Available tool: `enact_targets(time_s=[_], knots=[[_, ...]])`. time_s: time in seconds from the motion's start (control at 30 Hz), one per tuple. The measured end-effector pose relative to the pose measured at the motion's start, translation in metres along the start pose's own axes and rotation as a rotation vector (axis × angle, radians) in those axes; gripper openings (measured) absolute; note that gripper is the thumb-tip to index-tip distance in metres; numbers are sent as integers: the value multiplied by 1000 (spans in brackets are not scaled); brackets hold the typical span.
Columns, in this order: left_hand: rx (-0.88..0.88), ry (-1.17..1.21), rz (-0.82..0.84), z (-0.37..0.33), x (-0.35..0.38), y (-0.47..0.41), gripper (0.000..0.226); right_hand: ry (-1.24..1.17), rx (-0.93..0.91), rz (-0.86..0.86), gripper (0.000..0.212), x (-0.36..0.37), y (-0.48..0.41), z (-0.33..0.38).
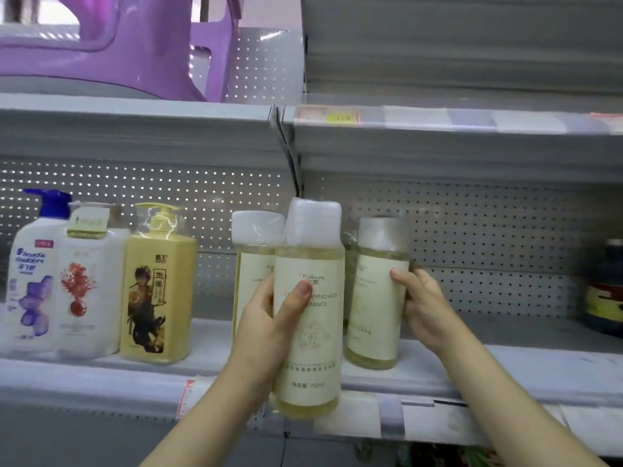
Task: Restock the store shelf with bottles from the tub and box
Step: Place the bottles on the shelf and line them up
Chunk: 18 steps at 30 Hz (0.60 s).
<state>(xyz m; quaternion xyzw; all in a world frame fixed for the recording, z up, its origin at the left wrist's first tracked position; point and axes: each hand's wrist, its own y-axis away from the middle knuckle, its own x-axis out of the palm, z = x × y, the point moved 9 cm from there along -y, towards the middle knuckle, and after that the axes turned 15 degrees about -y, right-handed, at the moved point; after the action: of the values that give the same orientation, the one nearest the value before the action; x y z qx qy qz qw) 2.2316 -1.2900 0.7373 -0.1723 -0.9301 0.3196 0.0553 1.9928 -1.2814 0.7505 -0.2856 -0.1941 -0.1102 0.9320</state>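
Two pale yellow bottles with white caps are already at the shelf (pixel 505 365), and a third is on its way in, so the restocking looks partly done.

The back bottle (pixel 254 251) stands upright on the shelf, half hidden behind the left hand (pixel 266 328). The right bottle (pixel 374 298) sits further along the same shelf, leaning slightly. The right hand (pixel 421 305) grips it from its right side, thumb across the label and fingers curled behind it. I cannot tell whether its base lies flat yet. A sliver of what may be one more bottle shows just behind it, too hidden to be sure.

The left hand is wrapped round the front bottle (pixel 310 332), thumb on the label. It holds that bottle upright in the air in front of the shelf edge, between the other two. This one is not yet placed. The gap between the back bottle and the right bottle looks like its likely spot.

To the left stand a white pump bottle (pixel 30 281), a flowered bottle (pixel 87 291) and a yellow pump bottle (pixel 155 291). A dark jar (pixel 605 291) sits at the far right, well apart, with open shelf between it and the right bottle. A purple stool (pixel 135 45) sits on the level above.

Neither the tub nor the box is in view, so how many bottles remain cannot be judged.
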Motion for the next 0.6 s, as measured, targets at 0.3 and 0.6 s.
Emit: enact_targets(time_s=[0.3, 0.6], knots=[[-12, -4, 34, 0, 4, -5, 62, 566, 154, 74, 86, 3, 4, -11], [-25, 15, 67, 1, 5, -5, 45, 595, 208, 89, 78, 7, 23, -11]])
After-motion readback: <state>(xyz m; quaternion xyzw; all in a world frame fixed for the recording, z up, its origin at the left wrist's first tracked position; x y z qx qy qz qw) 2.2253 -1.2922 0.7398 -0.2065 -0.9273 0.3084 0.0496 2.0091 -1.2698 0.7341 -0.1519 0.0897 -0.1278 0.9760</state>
